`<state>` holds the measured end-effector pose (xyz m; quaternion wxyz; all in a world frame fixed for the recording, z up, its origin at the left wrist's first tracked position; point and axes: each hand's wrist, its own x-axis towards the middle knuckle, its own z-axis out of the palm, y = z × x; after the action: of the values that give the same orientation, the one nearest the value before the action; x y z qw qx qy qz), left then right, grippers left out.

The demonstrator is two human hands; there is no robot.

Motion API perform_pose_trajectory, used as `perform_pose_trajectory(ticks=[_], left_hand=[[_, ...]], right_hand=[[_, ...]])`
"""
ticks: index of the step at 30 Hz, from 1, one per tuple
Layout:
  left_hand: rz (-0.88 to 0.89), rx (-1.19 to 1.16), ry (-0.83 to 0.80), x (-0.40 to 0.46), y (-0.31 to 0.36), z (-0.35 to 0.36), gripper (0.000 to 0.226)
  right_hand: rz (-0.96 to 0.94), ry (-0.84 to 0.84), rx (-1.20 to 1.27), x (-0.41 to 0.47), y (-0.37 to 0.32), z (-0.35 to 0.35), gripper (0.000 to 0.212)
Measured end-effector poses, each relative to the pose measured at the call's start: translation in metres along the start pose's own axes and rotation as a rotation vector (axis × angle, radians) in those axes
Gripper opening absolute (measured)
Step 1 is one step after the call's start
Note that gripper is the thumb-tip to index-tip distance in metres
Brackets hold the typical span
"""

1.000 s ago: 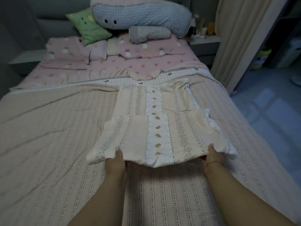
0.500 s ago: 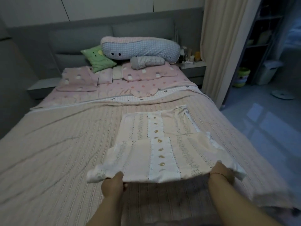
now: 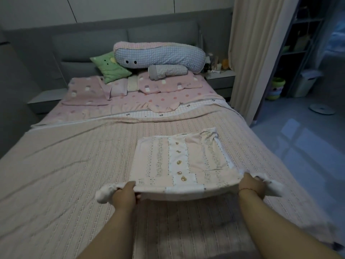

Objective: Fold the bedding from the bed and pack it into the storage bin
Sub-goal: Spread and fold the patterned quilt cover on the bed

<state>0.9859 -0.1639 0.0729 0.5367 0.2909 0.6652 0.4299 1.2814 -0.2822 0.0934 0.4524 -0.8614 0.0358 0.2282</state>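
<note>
A folded pale pink cloth with floral stripes and a white band of small bear prints lies on the striped pink bedspread. Its near edge is lifted off the bed. My left hand grips that edge near the left corner, where the fabric bunches out past my fingers. My right hand grips the same edge near the right corner, with another bunch sticking out to the right. The far half of the cloth rests flat on the bed. No storage bin is in view.
Pink dotted pillows, a green cushion and a long blue checked plush pillow lie at the grey headboard. A nightstand and curtain stand right of the bed. Grey floor lies to the right.
Both hands have pulled the cloth's near edge toward me and up. The folded cloth now looks shorter and sits further right. My view has risen, showing the headboard and wall.
</note>
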Motion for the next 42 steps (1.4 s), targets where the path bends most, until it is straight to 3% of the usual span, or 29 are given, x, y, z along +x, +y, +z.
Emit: perform_pose_trajectory(ticks=[9,17,23,29,32,35,38,40,42], left_hand=[[-0.001,0.040,-0.003,0.105,0.062,0.107,0.020],[-0.129,-0.018,-0.024,0.190,0.070,0.185,0.015],[-0.122,0.025,-0.041,0.251,0.095,0.230,0.021],[-0.035,-0.015,-0.240,0.301,0.103,0.262,0.032],[0.083,0.326,-0.306,0.299,0.049,0.253,0.042],[0.299,0.823,-0.458,0.279,-0.008,0.248,0.046],[0.523,1.334,-0.607,0.259,-0.058,0.249,0.058],[0.503,1.574,-0.655,0.252,-0.083,0.243,0.063],[0.429,1.662,-0.673,0.247,-0.098,0.231,0.074]], right_hand=[[-0.101,-0.041,-0.122,0.096,-0.091,0.088,0.051],[-0.107,-0.123,-0.291,0.186,-0.132,0.172,0.051],[-0.165,-0.149,-0.375,0.229,-0.184,0.222,0.057],[-0.419,-0.459,-0.141,0.252,-0.200,0.260,0.037],[-0.482,-0.436,-0.180,0.251,-0.138,0.274,0.035],[-0.533,-0.468,-0.594,0.243,-0.071,0.287,0.048],[-0.732,-0.498,-0.996,0.234,-0.034,0.295,0.057],[-0.797,-0.498,-1.167,0.237,-0.021,0.294,0.073],[-0.719,-0.431,-1.258,0.252,-0.012,0.282,0.076]])
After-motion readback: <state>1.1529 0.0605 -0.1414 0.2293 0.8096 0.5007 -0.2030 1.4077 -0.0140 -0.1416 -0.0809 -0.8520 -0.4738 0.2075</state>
